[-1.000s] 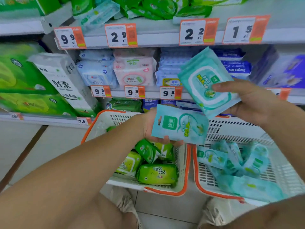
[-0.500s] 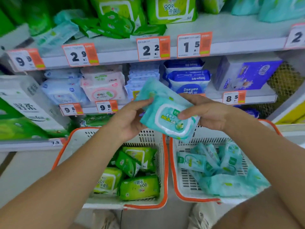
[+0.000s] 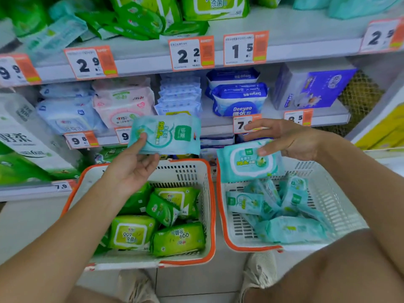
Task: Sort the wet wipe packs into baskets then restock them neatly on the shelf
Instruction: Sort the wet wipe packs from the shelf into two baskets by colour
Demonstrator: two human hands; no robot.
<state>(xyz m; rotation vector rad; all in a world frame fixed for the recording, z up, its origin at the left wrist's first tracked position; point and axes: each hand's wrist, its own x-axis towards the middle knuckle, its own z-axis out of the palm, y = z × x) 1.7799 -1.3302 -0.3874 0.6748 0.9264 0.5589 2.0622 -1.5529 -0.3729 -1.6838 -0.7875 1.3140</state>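
Note:
My left hand (image 3: 133,165) pinches a flat teal wipe pack (image 3: 166,134) above the left basket (image 3: 210,204), which holds several green wipe packs (image 3: 131,232). My right hand (image 3: 286,138) hovers over the back of the right basket (image 3: 336,200) with its fingers spread and straight. A larger teal pack with a lid (image 3: 247,162) is just under its thumb, at that basket's back rim. Several teal packs (image 3: 284,228) lie loose in the right basket.
The top shelf (image 3: 295,29) carries jumbled green packs (image 3: 140,20) and teal packs (image 3: 349,5) at the right. The middle shelf holds pink, pale blue and dark blue packs (image 3: 238,99). Tissue bundles (image 3: 19,132) stand at the left. My shoes (image 3: 258,272) are below the baskets.
Both hands were together on the teal packs. They have parted: the left keeps the flat pack, and the lidded pack has dropped lower to the right basket's rim as the right hand's fingers spread.

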